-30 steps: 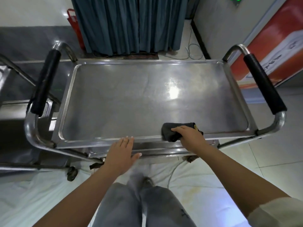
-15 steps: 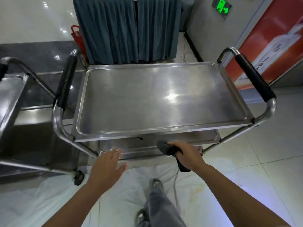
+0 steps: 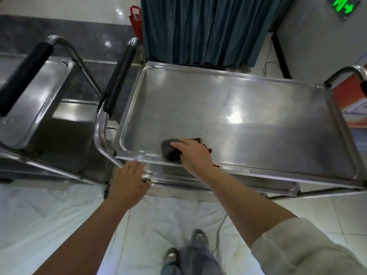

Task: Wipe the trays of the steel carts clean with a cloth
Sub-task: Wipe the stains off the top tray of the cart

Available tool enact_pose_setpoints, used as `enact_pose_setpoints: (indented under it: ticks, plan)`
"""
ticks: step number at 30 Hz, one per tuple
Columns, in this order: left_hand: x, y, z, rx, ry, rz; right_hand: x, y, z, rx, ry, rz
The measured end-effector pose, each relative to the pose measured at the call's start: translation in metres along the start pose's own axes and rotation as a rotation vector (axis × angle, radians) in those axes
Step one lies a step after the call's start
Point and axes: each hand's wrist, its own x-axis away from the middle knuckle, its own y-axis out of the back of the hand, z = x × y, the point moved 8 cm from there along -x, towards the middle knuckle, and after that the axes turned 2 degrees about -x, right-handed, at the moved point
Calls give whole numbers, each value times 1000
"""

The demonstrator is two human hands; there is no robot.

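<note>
Steel tray [image 3: 248, 108] under our hands, right hand [image 3: 193, 155] gripping dark cloth [image 3: 168, 148] at near edge, left hand [image 3: 129, 180] flat, fingers spread, on cart rim.

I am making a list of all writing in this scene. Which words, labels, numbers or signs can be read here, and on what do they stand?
No text can be read.
Green lit sign on the wall, top right: glowing shapes only, too blurred to tell.
Red and white panel at the right edge: no clear writing shows.
Steel carts, cloth, red bag: no labels visible.
</note>
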Motion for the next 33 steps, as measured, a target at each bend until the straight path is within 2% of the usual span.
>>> enact_pose_setpoints:
  ticks: [4,8,12,20,24,26,29,33]
  plan:
    - [-11,-9,10,-25,43,17,-41,-44,28,103,75,122]
    - [-16,-6,4,-92,61,-48,-43,-66,36,241,173,207]
    - [-19,-13,0,-79,74,-16,-19,-53,-1,321,196,226]
    - [-8,-22,-12,-88,76,15,43,-9,-85,337,64,169]
    - [2,-22,-25,-86,7,45,66,0,-97,268,21,178]
    - [10,-22,-36,-68,-27,51,78,10,-99,152,-20,145]
    - [27,-25,-55,-42,-89,66,106,36,-101,-147,-156,-8]
    - [45,-31,-83,-102,-210,66,157,62,-107,-338,-317,-181]
